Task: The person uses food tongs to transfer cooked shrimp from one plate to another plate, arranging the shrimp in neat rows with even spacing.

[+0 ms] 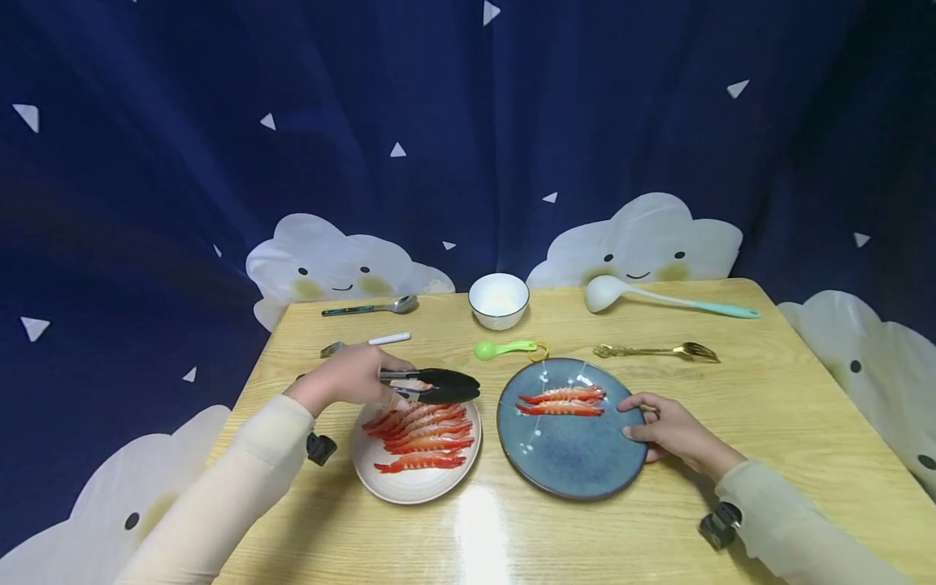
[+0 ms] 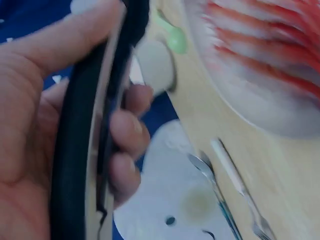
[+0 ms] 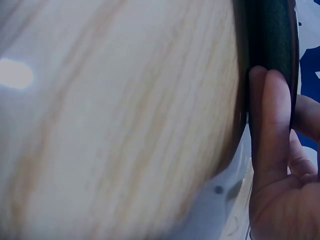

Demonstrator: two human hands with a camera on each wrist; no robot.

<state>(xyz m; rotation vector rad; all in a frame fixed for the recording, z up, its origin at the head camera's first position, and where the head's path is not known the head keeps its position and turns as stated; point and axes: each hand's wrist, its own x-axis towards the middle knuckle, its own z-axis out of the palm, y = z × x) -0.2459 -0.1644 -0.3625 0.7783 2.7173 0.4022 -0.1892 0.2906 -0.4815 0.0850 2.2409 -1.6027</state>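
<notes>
My left hand [image 1: 357,372] grips a pair of black-tipped kitchen tongs [image 1: 446,385], held level above the far part of a white plate [image 1: 409,491]. In the left wrist view the fingers wrap around the dark handle of the tongs [image 2: 75,145]. Several red-and-white shrimp [image 1: 427,444] lie side by side on that plate, the farthest ones partly hidden by the tongs. With fingers and thumb my right hand [image 1: 676,435] pinches the right rim of a blue plate [image 1: 570,467]. Near the far side of the blue plate lie a few shrimp [image 1: 561,409].
Behind the plates are a white bowl [image 1: 499,301], a green measuring spoon [image 1: 504,348], a gold fork [image 1: 658,351] and a white ladle [image 1: 607,293] with a mint handle. A spoon [image 1: 373,308] and a white-handled fork [image 1: 390,338] lie at the back left.
</notes>
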